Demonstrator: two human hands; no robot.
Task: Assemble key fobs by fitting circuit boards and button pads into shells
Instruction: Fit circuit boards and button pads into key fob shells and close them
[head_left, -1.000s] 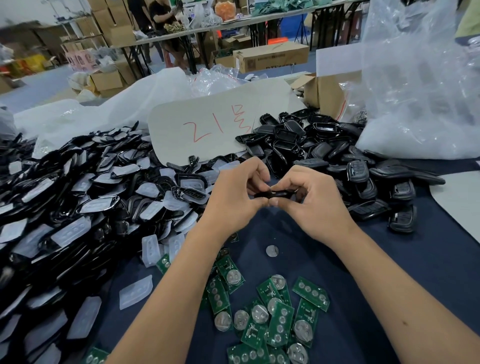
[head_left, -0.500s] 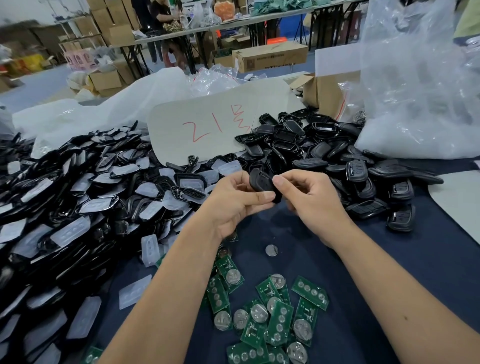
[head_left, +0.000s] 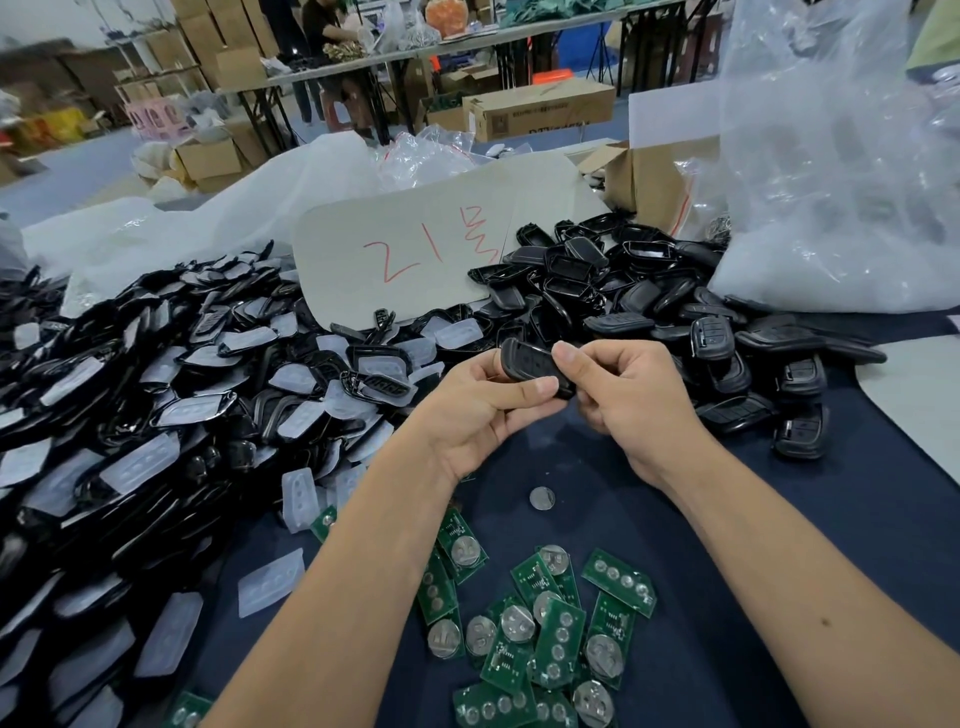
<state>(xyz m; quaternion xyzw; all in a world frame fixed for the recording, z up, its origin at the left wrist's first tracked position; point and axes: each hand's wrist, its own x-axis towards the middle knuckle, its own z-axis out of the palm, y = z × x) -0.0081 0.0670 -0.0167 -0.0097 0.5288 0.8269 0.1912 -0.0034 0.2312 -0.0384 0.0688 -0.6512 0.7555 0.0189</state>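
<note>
- A black plastic key fob shell (head_left: 530, 366) is held above the dark blue cloth-covered surface (head_left: 727, 519), between both hands and in front of the heaps of parts.
- The left hand (head_left: 478, 410) pinches it, with the thumb laid along its lower edge and the fingers (head_left: 488, 364) curled behind.
- The right hand (head_left: 623, 400) grips the fob's right end, its thumb (head_left: 569, 358) pressed on the face and the other fingers curled beneath.
- The fob's long axis runs from upper left to lower right, tilted, with the lower end tucked into the right hand.
- Both hands touch it, so neither must reach; by my reading, it appears closed and ready to set down.
- Green circuit boards with round coin cells (head_left: 545, 639) lie scattered nearer the person, below the hands.
- Translucent white rubber button pads sitting in black shells (head_left: 156, 415) are piled to the left; more black shells (head_left: 675, 312) lie to the right.
</note>
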